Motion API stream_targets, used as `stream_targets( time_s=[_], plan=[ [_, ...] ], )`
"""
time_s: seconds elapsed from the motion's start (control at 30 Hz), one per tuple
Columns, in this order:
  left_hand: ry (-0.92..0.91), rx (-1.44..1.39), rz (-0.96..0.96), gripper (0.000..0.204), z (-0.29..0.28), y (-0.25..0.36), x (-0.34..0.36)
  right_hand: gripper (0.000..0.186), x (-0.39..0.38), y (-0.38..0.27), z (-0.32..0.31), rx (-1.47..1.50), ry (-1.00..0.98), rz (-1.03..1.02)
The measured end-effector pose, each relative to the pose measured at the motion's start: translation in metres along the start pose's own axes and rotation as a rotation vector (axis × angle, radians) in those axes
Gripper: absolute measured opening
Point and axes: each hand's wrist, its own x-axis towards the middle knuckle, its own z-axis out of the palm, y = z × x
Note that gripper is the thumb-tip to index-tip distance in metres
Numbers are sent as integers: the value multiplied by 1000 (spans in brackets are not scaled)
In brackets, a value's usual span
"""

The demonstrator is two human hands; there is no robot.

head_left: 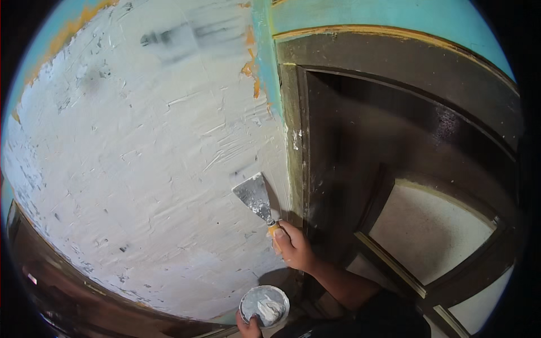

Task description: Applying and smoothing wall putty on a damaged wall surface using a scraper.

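My right hand (293, 245) is closed round the yellowish handle of a putty knife (255, 196). The knife's wide metal blade is smeared with white filler and points up and left, at or very near the wall; whether it touches I cannot tell. Rough white filler with ridges and dark spots covers most of the wall (152, 146). Low in the view, my left hand (248, 327) grips the rim of a round tub (244, 304), thumb over the edge. A lump of white filler (270, 309) lies inside the tub. The fingers beneath it are hidden.
A dark wooden door (360, 124) in a brown frame (296, 141) stands right of the wall, with a pale panel (431, 228) low in it. Turquoise paint (394, 16) shows above the frame. Another dark wooden edge (73, 281) curves along the lower left.
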Motion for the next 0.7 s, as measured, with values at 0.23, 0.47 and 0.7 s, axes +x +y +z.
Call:
stream_targets(
  time_s=[0.23,0.47,0.7],
  plan=[
    [95,32,-84,61,1,11,-14,24,19,-7,-6,-121,88,6],
    [14,-108,7,59,-10,-24,-5,22,24,-31,-9,-64,110,-26],
    [20,-112,-46,61,-15,4,-23,21,5,-30,-27,89,24,-10]
  ],
)
